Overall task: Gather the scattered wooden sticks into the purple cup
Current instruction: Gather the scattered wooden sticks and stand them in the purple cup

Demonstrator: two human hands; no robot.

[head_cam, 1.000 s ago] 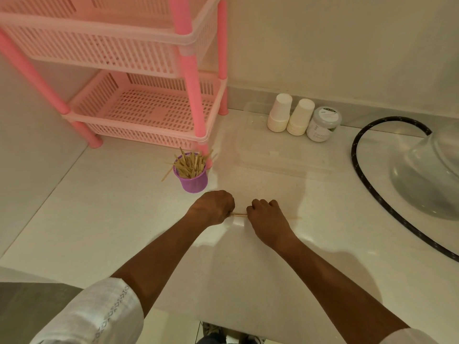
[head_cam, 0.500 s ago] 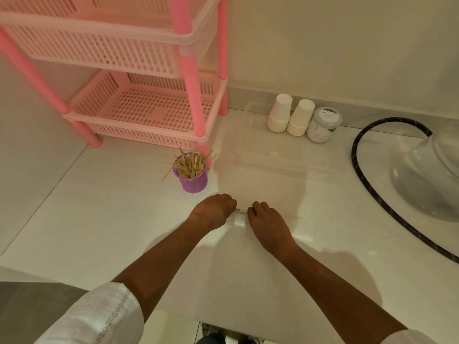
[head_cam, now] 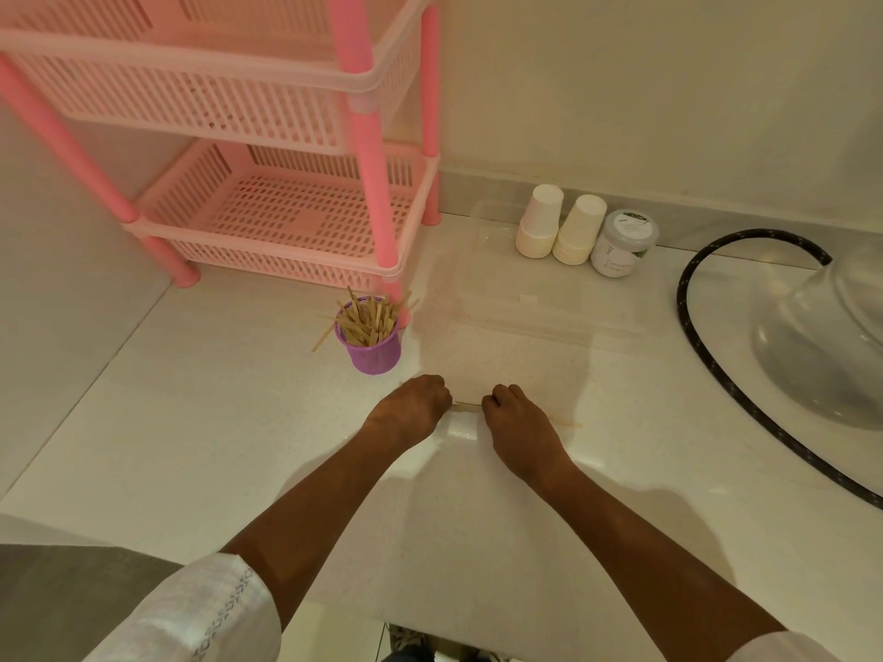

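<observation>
The purple cup (head_cam: 371, 354) stands on the white counter in front of the pink rack, packed with wooden sticks (head_cam: 365, 320). One stick (head_cam: 323, 337) leans outside its left rim. Just nearer than the cup, my left hand (head_cam: 412, 409) and my right hand (head_cam: 518, 422) rest knuckles-up on the counter, fingers curled. A thin wooden stick (head_cam: 466, 406) lies flat between them, pinched at both hands. A further length of stick (head_cam: 566, 423) pokes out to the right of my right hand; I cannot tell if it is the same stick.
A pink plastic shelf rack (head_cam: 377, 193) stands at the back left. Two stacks of white paper cups (head_cam: 537, 226) and a small jar (head_cam: 621, 243) sit against the back wall. A black hose (head_cam: 688, 322) curves around a clear glass bowl (head_cam: 822, 351) at the right.
Both hands have slid very slightly toward me on the counter and stay curled over the stick. The cup has not moved.
</observation>
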